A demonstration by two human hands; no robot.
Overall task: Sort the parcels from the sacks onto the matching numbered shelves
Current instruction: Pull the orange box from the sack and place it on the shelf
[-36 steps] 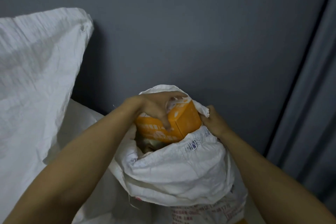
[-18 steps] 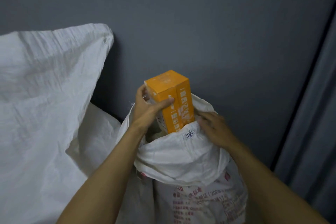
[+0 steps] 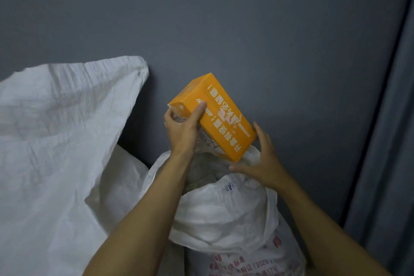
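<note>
1. Two bare hands are up over the open sack (image 3: 224, 208), which stands near the middle of the scene against a dark grey wall (image 3: 246, 29).
2. The left hand (image 3: 181, 127) grips the orange parcel (image 3: 215, 116) at its upper left end. The thumb lies flat on the printed face and the fingers are curled round the underside.
3. The orange parcel is a long box with white lettering. It is held in the air, tilted, with its high end to the left and its low end down to the right, just above the sack's mouth and clear of the sacking.
4. The right hand (image 3: 262, 159) holds nothing. Its fingers are straight and spread, with the palm turned toward the low right end of the box. The thumb lies just beneath the lowest corner. Whether it touches the box cannot be told.
5. The open sack is white woven material with a rolled rim and red print low on its near side. What lies inside is dim and cannot be made out.
6. A large white sack (image 3: 56, 141) fills the left side and leans on the wall, with more white sacking between the two.
7. A grey curtain (image 3: 385, 141) hangs at the far right.
</note>
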